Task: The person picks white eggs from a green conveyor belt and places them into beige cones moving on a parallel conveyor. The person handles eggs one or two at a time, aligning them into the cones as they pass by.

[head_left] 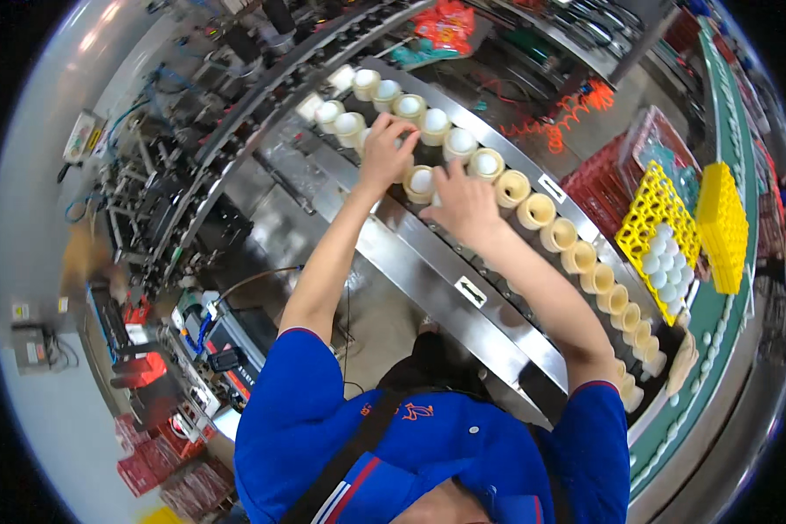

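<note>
A metal conveyor [410, 253] carries two rows of cream-coloured ring cups, with white eggs [460, 141] in those toward the far left. My left hand [388, 155] is over the rows, its fingers curled inward among the cups. Whatever lies under those fingers is hidden. My right hand [465, 206] reaches down on the near row, thumb and fingers bent around a white egg [436, 199] of which only a sliver shows. Between the two hands, one cup holds an egg [421, 181]. Farther right, the cups [535, 211] hold no eggs.
A yellow egg tray [659, 205] with several white eggs leans at the right, next to stacked yellow trays [721, 227]. Behind are red crates [598, 179] and a green belt [716, 341]. Machinery with a curved chain rail [227, 140] fills the left.
</note>
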